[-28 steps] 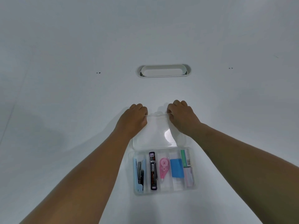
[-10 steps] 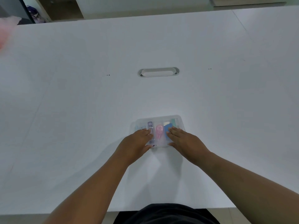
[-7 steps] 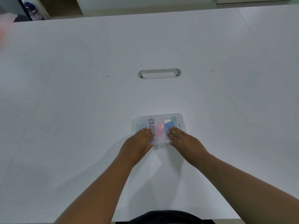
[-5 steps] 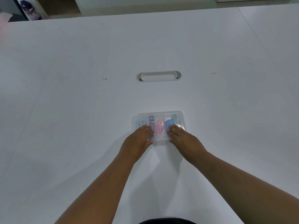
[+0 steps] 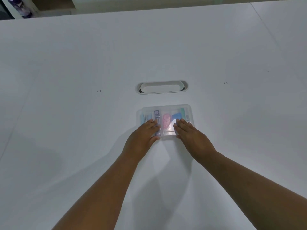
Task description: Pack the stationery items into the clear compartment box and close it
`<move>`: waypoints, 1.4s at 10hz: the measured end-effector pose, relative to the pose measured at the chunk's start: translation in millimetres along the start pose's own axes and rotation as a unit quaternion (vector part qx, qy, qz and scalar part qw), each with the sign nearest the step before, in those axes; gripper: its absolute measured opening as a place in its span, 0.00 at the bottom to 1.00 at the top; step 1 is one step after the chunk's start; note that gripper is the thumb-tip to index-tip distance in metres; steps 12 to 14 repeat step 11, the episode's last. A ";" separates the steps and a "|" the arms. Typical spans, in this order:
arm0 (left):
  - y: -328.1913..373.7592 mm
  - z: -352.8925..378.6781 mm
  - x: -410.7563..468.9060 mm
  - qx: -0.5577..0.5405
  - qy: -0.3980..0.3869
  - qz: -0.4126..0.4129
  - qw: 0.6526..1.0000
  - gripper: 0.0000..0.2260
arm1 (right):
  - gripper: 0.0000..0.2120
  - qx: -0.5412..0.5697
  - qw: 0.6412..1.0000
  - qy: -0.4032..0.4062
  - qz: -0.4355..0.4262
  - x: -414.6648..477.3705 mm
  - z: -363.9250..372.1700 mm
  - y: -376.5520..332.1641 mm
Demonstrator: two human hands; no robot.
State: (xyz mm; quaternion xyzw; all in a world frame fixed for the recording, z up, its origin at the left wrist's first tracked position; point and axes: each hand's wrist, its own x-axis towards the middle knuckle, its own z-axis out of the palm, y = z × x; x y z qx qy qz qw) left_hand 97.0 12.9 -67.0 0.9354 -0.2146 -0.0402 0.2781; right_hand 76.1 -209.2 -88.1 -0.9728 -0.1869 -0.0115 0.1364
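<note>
The clear compartment box (image 5: 166, 107) lies on the white table with its lid down over the stationery. Through the lid I see a dark lead case (image 5: 156, 114), a pink correction tape (image 5: 166, 121), a blue eraser (image 5: 177, 116) and a green item (image 5: 182, 112) at the right. My left hand (image 5: 144, 135) lies flat on the lid's near left part, thumb at the front edge. My right hand (image 5: 191, 135) lies flat on the near right part. Both palms hide the front corners of the box.
An oval cable slot (image 5: 162, 87) is set in the table beyond the box. The table's far edge runs along the top, with a bottle-like object (image 5: 20, 9) past it at the top left.
The lid went from open flat behind the box to down over it, and both hands moved from its far edge onto its top. In the last second the hands barely shifted.
</note>
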 end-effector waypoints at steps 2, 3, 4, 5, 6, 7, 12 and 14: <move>-12.9 -4.4 40.4 0.005 0.013 0.010 1.000 0.19 | 0.21 0.011 1.000 0.001 0.002 38.4 -3.5 20.2; -16.4 -7.3 54.3 0.004 0.023 0.010 1.000 0.19 | 0.21 0.026 1.000 0.008 0.007 53.4 -5.9 26.4; -21.0 -9.6 67.1 -0.004 0.017 0.001 1.000 0.19 | 0.20 0.028 1.000 0.007 0.011 66.7 -6.3 31.6; -24.8 -10.9 72.2 -0.003 0.011 0.003 1.000 0.19 | 0.21 0.029 0.999 0.004 0.017 71.8 -6.6 31.5; -20.0 -12.0 71.5 0.025 -0.002 0.014 1.000 0.19 | 0.21 0.016 1.000 -0.003 0.014 70.6 -9.1 27.9; -13.2 -10.0 66.9 0.106 -0.020 0.043 0.993 0.22 | 0.22 -0.004 1.000 -0.012 0.008 67.4 -16.6 23.5; -14.4 0.2 -4.8 0.114 0.062 -0.146 0.981 0.32 | 0.39 0.061 0.976 0.004 0.211 -0.7 -19.1 8.0; -14.4 0.2 -4.8 0.114 0.062 -0.146 0.981 0.32 | 0.39 0.061 0.976 0.004 0.211 -0.7 -19.1 8.0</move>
